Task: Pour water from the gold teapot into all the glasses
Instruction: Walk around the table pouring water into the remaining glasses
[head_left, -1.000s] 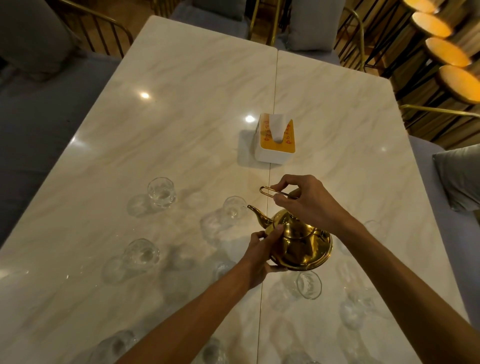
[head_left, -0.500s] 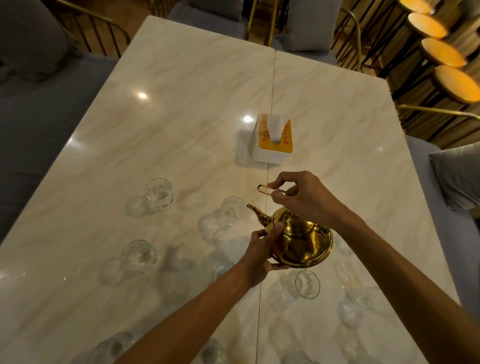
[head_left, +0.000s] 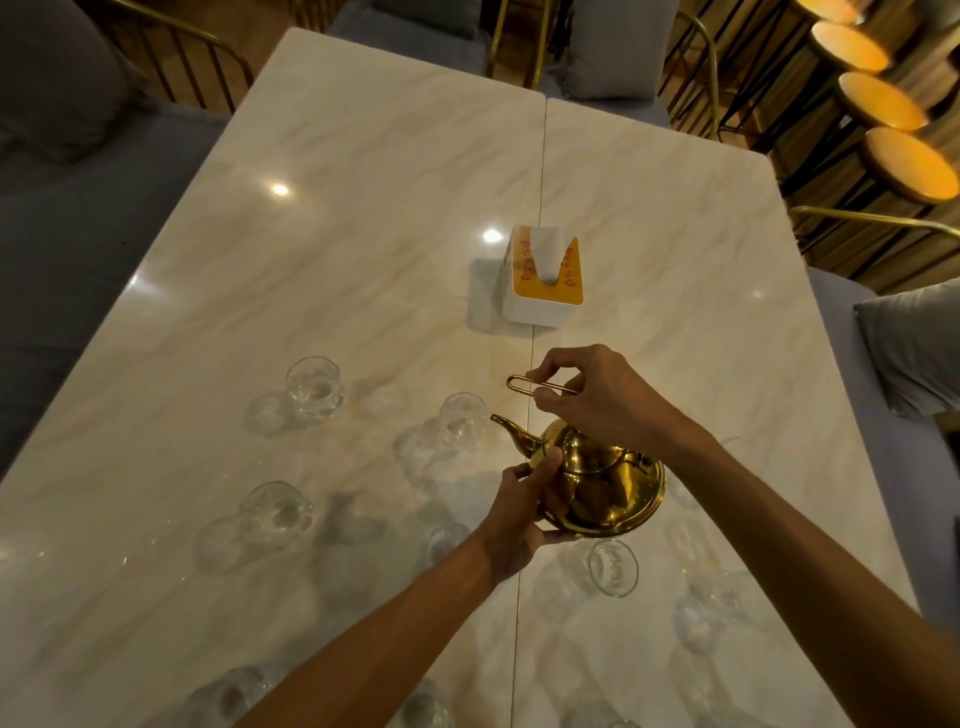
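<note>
Teapot (head_left: 597, 483) spout perhaps slightly lower now.

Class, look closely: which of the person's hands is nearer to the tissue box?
Right. The right hand holds the teapot's handle just short of the tissue box; the left hand is lower, gripping the teapot body.

tissue box (head_left: 543, 283) is showing red markings on both sides of its orange top, running along the slot edges; too small and blurred to be reading any characters. no other text, labels or numbers showing anywhere
</note>
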